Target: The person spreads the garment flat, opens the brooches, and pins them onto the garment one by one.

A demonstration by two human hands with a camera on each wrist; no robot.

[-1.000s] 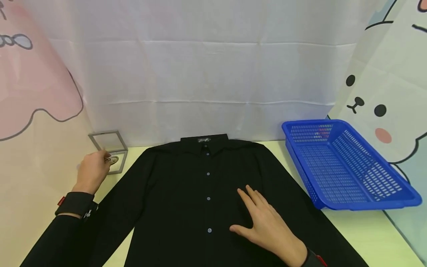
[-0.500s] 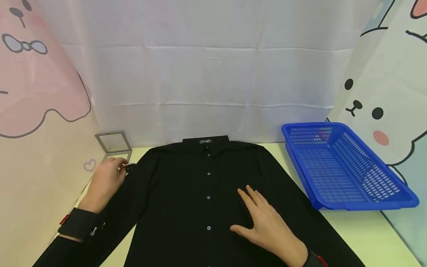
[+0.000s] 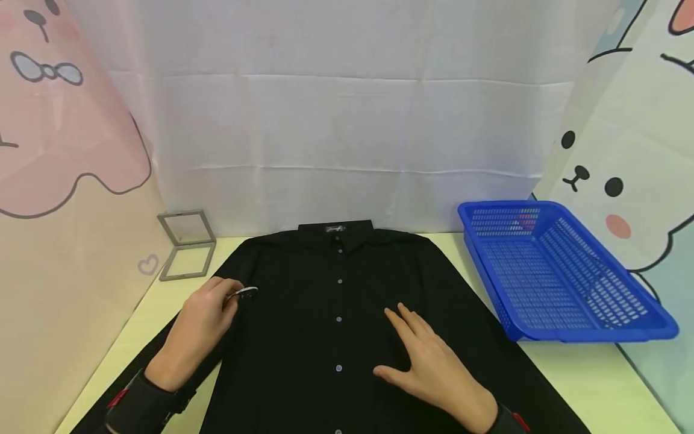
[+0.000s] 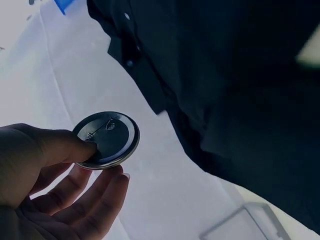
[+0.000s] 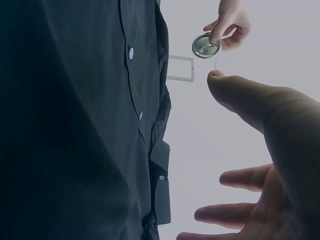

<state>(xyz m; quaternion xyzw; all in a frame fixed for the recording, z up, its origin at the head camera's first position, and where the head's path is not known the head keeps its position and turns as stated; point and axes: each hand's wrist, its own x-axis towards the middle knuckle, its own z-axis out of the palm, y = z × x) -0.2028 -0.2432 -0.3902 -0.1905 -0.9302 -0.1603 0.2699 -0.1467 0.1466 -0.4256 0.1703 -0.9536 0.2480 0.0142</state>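
A black button-up shirt (image 3: pixel 293 337) lies spread flat, collar toward the back, with pale buttons down its front. Over its left side my left hand (image 3: pixel 200 328) pinches a round pin badge (image 4: pixel 107 137) by its edge. In the left wrist view the badge's dark metal back and thin pin show, with the thumb on that back and fingers beneath. My right hand (image 3: pixel 434 367) is spread over the shirt's right front, fingers straight and holding nothing. The right wrist view also shows the badge in the left hand, beyond my right thumb (image 5: pixel 240 92).
A grey hinged frame case (image 3: pixel 187 260) stands open at the back left, by the wall. On the right sits a blue plastic basket (image 3: pixel 490 289) with slotted walls. White cloth (image 3: pixel 347 132) hangs behind the pale table (image 3: pixel 591 367), and printed cartoon cloths flank it.
My left hand has carried the badge from in front of the frame case rightward and nearer, over the shirt. The right hand stays almost where it was. The head view has shifted slightly.
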